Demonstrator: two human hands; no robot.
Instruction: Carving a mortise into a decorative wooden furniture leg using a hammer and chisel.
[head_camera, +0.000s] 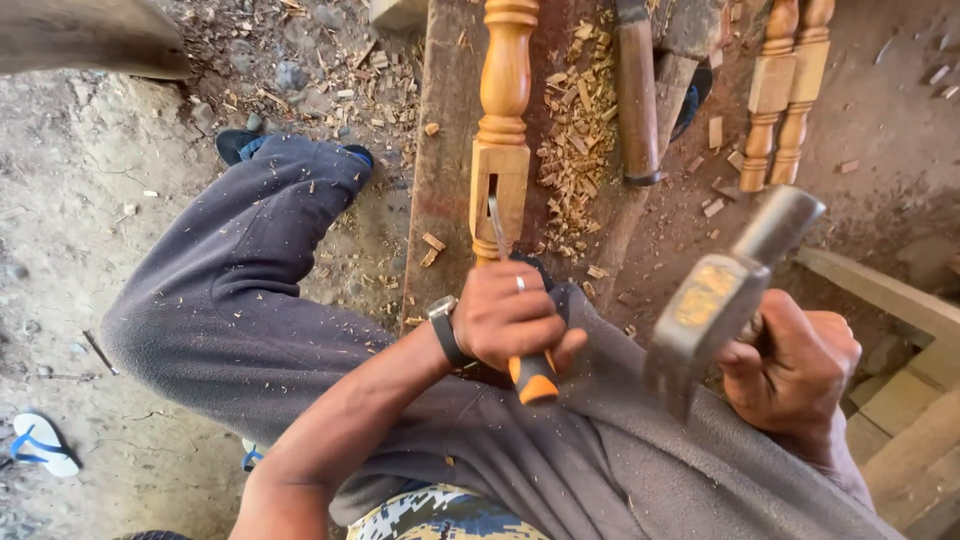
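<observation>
A turned wooden baluster lies along a dark plank, with a slot cut in its square end. My left hand grips a chisel with an orange and black handle; its blade tip sits in that slot. A watch is on my left wrist and a ring on one finger. My right hand holds a steel hammer raised to the right of the chisel, its head blurred. My legs in grey trousers straddle the plank.
Wood chips cover the plank and the dirt ground. Two more turned balusters lie at top right, a dark wooden tool handle between. Planks sit at right. A blue and white sandal lies at lower left.
</observation>
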